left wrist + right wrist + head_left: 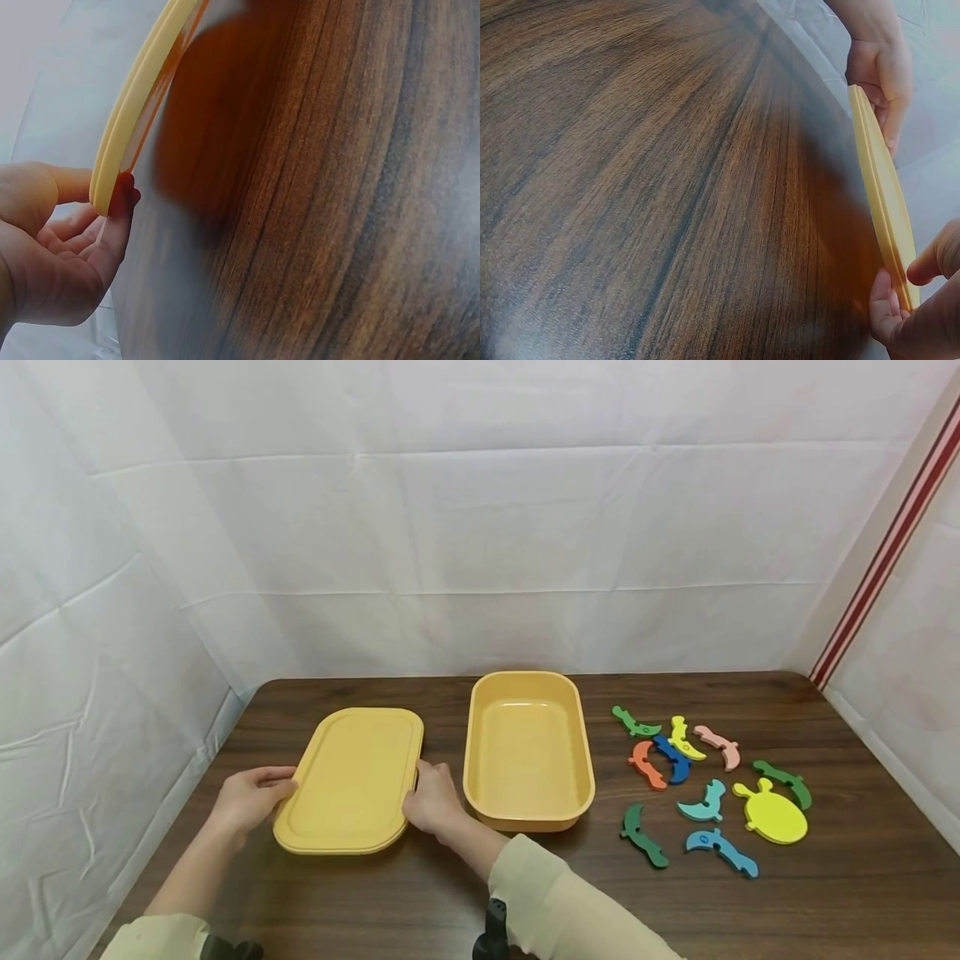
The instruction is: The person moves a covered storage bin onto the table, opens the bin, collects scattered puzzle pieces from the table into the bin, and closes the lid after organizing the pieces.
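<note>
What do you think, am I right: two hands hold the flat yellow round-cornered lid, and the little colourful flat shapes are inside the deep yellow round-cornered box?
Not quite: the shapes aren't inside the box; the head view shows them on the brown wood-grain table, to the box's right. The left hand and right hand do hold the lid.

The brown table (862, 893) bears a yellow tub (529, 747) and, right of it, scattered curved pieces (703, 807) (a yellow disc (776, 817) lies among them).
</note>
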`<state>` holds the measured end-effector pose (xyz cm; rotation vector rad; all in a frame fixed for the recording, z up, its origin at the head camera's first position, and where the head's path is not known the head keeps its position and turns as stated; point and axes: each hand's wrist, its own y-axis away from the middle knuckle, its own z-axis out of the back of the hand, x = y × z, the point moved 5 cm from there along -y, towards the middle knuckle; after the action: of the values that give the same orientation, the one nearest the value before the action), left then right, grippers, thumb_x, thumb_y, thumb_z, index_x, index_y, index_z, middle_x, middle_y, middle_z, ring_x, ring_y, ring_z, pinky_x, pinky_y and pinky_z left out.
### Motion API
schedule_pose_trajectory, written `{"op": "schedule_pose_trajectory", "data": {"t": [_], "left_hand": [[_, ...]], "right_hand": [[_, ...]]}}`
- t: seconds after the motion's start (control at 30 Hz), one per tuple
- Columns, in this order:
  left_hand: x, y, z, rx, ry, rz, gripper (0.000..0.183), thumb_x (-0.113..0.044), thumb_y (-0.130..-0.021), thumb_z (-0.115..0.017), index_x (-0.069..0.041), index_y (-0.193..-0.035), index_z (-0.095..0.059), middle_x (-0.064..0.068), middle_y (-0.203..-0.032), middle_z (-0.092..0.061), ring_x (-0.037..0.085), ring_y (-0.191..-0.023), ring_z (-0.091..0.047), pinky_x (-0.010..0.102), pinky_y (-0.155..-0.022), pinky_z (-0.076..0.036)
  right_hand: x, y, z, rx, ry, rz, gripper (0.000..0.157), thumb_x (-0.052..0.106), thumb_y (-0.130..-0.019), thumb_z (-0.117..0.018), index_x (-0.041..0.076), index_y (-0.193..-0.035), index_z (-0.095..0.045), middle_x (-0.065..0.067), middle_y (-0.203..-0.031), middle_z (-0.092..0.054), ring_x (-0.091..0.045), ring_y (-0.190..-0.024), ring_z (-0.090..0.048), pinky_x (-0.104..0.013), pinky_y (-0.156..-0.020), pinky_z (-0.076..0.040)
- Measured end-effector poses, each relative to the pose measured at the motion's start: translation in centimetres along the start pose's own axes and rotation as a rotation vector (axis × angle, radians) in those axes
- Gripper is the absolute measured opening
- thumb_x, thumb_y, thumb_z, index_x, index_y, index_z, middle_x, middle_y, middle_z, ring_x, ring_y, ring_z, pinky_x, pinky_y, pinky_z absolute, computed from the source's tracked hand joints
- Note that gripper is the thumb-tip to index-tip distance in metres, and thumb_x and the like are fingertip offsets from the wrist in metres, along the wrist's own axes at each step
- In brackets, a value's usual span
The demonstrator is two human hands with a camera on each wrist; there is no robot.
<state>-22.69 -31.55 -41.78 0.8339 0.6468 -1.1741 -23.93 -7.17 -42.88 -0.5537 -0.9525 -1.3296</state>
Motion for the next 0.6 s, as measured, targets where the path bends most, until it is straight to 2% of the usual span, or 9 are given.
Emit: {"op": "schedule_pose_trajectory", "data": {"t": [0.17, 0.37, 0.6], "left_hand": [[0.0, 0.12, -0.11, 0.003, -0.007, 0.002, 0.046, -0.016, -0.09, -0.055, 0.011, -0.126, -0.048, 0.016, -0.103, -0.065, 0.004, -0.072, -0.059, 0.026, -0.061, -0.054], [-0.18, 0.28, -0.24, 0.005, -0.032, 0.003, 0.046, -0.016, -0.089, -0.055, 0.011, -0.126, -0.048, 0.022, -0.11, -0.059, 0.006, -0.074, -0.059, 0.027, -0.062, -0.055], [0.49, -0.08, -0.41, 0.007, -0.075, 0.022, 0.045, -0.017, -0.089, -0.054, 0.009, -0.126, -0.048, 0.025, -0.113, -0.057, 0.009, -0.076, -0.06, 0.03, -0.063, -0.056]], "right_hand": [[-0.19, -0.05, -0.14, 0.014, -0.013, -0.007, 0.05, 0.001, -0.088, -0.048, -0.003, -0.137, -0.038, -0.023, -0.13, -0.039, -0.029, -0.116, -0.045, -0.036, -0.084, -0.047], [-0.27, -0.08, -0.13, 0.016, -0.017, -0.01, 0.049, 0.002, -0.087, -0.048, -0.003, -0.135, -0.04, -0.023, -0.127, -0.042, -0.029, -0.113, -0.046, -0.036, -0.083, -0.047], [-0.45, -0.01, -0.22, 0.012, -0.026, -0.003, 0.047, 0.001, -0.087, -0.048, -0.005, -0.133, -0.043, -0.024, -0.126, -0.044, -0.029, -0.112, -0.046, -0.037, -0.088, -0.046]]}}
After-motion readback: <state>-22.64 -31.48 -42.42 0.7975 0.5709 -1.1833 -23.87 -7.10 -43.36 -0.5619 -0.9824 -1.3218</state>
